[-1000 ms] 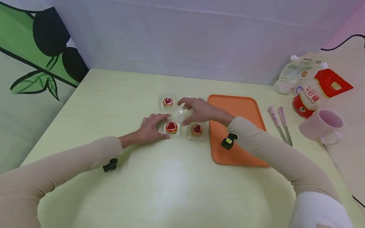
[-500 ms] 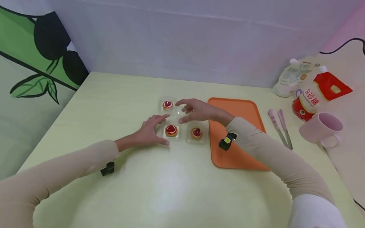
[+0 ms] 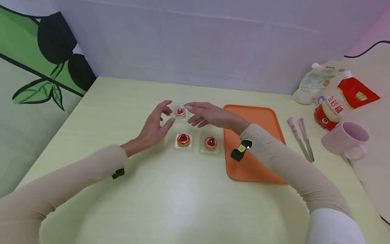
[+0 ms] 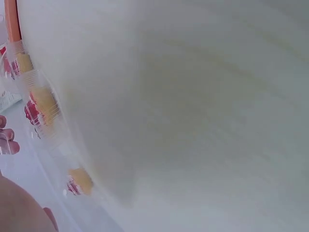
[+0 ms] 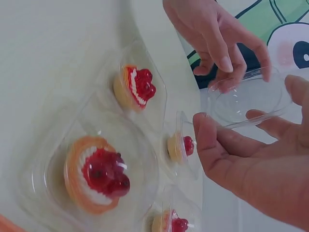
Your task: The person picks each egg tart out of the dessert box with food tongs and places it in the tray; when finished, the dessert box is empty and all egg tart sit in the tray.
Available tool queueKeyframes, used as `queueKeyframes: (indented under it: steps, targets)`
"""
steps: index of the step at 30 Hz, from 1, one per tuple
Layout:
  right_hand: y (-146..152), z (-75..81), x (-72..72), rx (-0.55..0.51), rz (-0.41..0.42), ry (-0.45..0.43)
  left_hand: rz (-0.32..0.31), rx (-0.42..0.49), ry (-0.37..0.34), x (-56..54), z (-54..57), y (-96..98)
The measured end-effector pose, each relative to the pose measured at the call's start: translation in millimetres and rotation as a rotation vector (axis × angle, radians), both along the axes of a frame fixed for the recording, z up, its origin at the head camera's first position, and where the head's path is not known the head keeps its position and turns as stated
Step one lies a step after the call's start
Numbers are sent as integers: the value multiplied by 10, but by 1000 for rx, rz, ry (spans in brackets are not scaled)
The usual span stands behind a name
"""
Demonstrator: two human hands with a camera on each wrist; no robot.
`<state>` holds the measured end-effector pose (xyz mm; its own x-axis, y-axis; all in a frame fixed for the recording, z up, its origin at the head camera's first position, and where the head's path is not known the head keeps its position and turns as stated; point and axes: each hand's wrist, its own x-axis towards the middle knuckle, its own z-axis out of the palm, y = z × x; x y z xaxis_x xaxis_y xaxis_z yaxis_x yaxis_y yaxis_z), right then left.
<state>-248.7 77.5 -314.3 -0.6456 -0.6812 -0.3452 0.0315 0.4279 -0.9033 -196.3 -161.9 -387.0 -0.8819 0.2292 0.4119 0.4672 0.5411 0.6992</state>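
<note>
Over the surface (image 3: 179,203), the right hand (image 3: 213,115) pinches, and the left hand (image 3: 152,129) maybe holds (I can't tell), a clear lid (image 5: 253,100), left of the orange tray (image 3: 253,114), that looks light, slippery and bendy, so squeeze its rim softly.

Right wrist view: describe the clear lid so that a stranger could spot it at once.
Above the pale table, find the right hand, reaching in from the picture's right edge. It holds the lid, with the left hand close by. Unlike the boxed tarts, the lid is raised and contains no tart.
</note>
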Motion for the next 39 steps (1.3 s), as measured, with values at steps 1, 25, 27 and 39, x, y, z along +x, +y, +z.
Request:
queueKeyframes:
  steps: [1,25,27,39]
  targets:
    - [-9,6,9,-12,-4,-20,8,-20,50,0,19,24]
    - [-113,187,-202,-135,-104,15,73,14,124,-280,381,66]
    - [-157,192,-278,-158,-108,30,77,22,94,-327,430,14]
    - [-519,43,-687,-236,-188,131,189,148,-233,-500,529,-315]
